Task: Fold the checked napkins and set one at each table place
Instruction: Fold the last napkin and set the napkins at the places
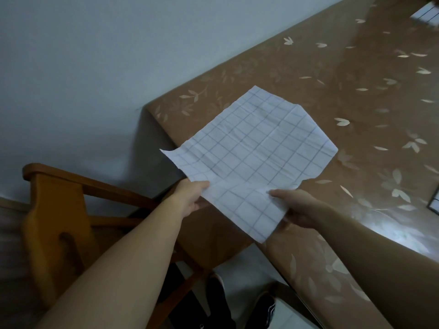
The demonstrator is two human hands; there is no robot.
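Left hand (192, 197) and right hand (298, 208) each pinch the near edge of the checked napkin (256, 148). It is unfolded and spread over the surface (356, 103) corner. Risk: an uneven pull from either grip would likely skew the fold or drag the cloth off the edge.

No words, numbers, labels or brand marks can be read anywhere in this view. The checked napkin (251, 148) carries only a grid of thin dark lines on white, with no print. The covering on the table (332, 110) shows a pale leaf pattern and no lettering. At the top right corner a pale lined object (425, 15) is cut off by the frame and blurred; its marks look like plain ruled lines rather than writing, though the view is too poor to be sure.
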